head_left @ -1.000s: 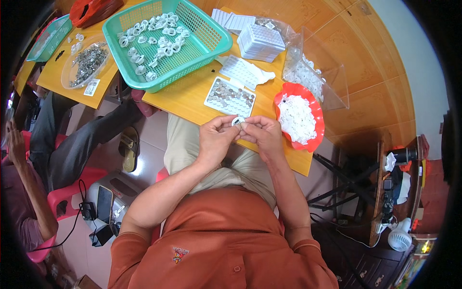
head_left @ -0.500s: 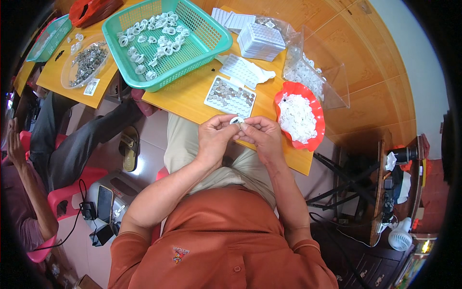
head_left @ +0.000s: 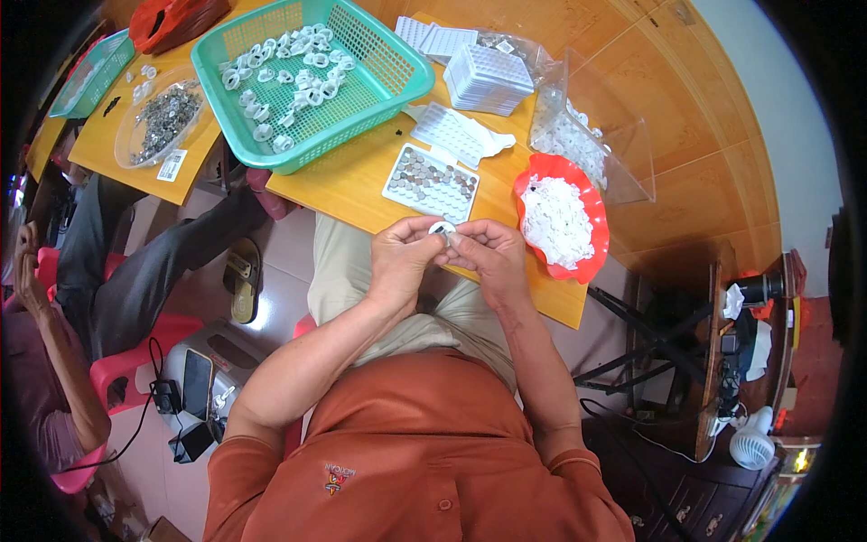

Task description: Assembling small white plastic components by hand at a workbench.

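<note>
A small white ring-shaped plastic part [head_left: 442,228] with a dark opening is pinched between both hands at the table's front edge. My left hand [head_left: 402,256] grips its left side with thumb and forefinger. On the other side, my right hand [head_left: 495,258] closes its fingertips on it; whether they also hold a smaller piece is hidden. Just beyond lies a white dimpled tray [head_left: 432,183] bearing several small round metal discs. To the right of my hands stands a red wavy-rimmed bowl [head_left: 600,230] heaped with small white pieces.
A green basket [head_left: 361,135] of white ring parts stands far left. Behind the tray are a torn dimpled sheet [head_left: 452,131] and stacked white trays [head_left: 489,79]. A clear bag [head_left: 578,149] sits far right. Left, a co-worker's hand [head_left: 29,280] is near a bowl of metal parts [head_left: 167,122].
The white ring part has turned slightly between my fingertips, while my hands stay in nearly the same place. At the left, the co-worker's hands have shifted.
</note>
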{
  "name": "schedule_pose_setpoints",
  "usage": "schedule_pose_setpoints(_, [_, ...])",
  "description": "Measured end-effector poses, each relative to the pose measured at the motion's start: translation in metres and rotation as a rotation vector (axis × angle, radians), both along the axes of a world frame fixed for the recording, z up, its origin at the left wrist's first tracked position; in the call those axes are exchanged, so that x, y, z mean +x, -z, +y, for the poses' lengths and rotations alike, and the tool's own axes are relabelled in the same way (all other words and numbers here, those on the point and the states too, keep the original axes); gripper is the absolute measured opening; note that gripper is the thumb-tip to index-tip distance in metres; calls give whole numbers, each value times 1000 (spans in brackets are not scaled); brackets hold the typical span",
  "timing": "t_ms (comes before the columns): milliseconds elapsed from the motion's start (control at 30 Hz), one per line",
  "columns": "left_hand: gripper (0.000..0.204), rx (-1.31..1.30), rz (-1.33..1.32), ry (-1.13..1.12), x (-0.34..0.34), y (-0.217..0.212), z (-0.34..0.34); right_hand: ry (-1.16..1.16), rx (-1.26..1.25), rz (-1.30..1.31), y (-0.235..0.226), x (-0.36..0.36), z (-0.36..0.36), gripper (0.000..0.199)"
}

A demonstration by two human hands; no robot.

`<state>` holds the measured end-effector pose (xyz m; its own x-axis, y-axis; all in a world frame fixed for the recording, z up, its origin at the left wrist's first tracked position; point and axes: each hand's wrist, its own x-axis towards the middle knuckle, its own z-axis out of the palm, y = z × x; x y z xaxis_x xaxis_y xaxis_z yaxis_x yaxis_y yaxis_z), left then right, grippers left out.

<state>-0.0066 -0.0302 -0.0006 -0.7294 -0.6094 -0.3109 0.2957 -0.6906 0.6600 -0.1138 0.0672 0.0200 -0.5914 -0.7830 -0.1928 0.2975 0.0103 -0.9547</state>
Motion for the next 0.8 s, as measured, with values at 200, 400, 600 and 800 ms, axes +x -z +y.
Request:
schedule_pose_setpoints(200, [20, -16, -69, -12, 0, -2, -4, 131, 97, 323, -4, -13, -1, 14])
schedule_pose_setpoints(400, [21, -16, -102, -36, 0, -1, -7, 126, 223, 584, -10, -35, -12, 18])
schedule_pose_setpoints(600, [21, -25, -107, -38, 0, -1, -8, -3, 513, 1202, -9, -47, -29, 18])
schedule_pose_setpoints(800, [21, -28, -114, -41, 1, -1, -8, -43, 746, 1240, -10, -45, -40, 18])
